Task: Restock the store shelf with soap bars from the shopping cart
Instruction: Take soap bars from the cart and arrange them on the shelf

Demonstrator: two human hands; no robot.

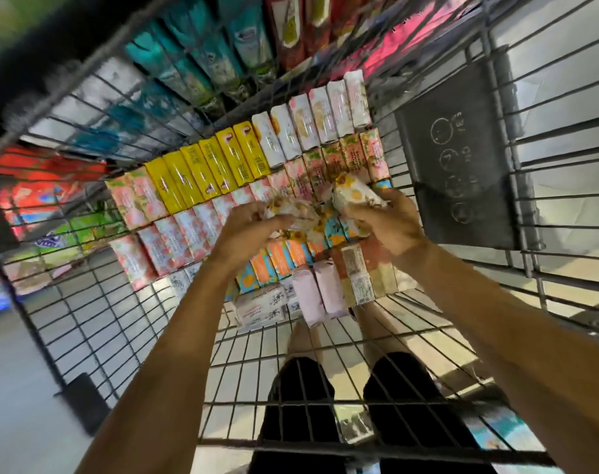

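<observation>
Store shelving [202, 59] packed with teal and red packets fills the blurred background beyond the wire shopping cart [517, 213], whose dark child-seat flap [462, 159] hangs at the right. Inside the cart, wrapped soap bars stand on edge in tight rows: yellow bars [205, 169] and white bars [311, 121] at the far side, pink floral bars [175, 241] nearer, orange-and-teal bars [277, 261] below them, and a few pale pink bars [318, 295] lying at the near end. Both hands reach down into the rows. The left hand [253, 234] has its grip curled around a floral-wrapped bar [288, 210], and the right hand [390, 224] has its grip clamped on another floral bar [353, 195], tilted upward. These bars look light and rigid, but their glossy wrap is probably slippery and can crease, so pinching across the long flat faces, rather than the folded ends, seems the safest hold.
</observation>
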